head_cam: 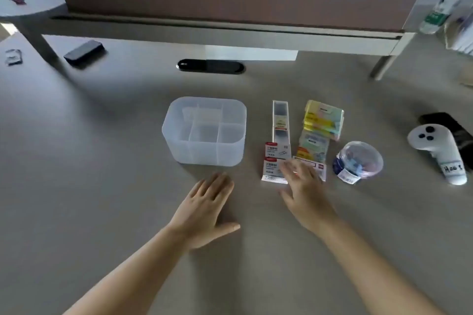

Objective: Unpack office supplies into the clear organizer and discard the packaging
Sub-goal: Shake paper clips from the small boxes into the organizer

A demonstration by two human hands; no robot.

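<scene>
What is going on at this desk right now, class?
A person is about to unpack office supplies. The clear organizer stands on the desk, seemingly with nothing in it. To its right lie the packs, all apparently unopened: small boxes, a long narrow pack, sticky notes and a round tub of clips. The left hand rests flat on the desk; the right hand reaches over the nearest box, fingers spread.

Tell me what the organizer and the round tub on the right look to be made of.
Organizer: frosted translucent plastic, likely; its inner dividers show through the matte walls. Round tub: clear glossy plastic, it seems; coloured contents show through the lid, and a paper label wraps its side.
</scene>
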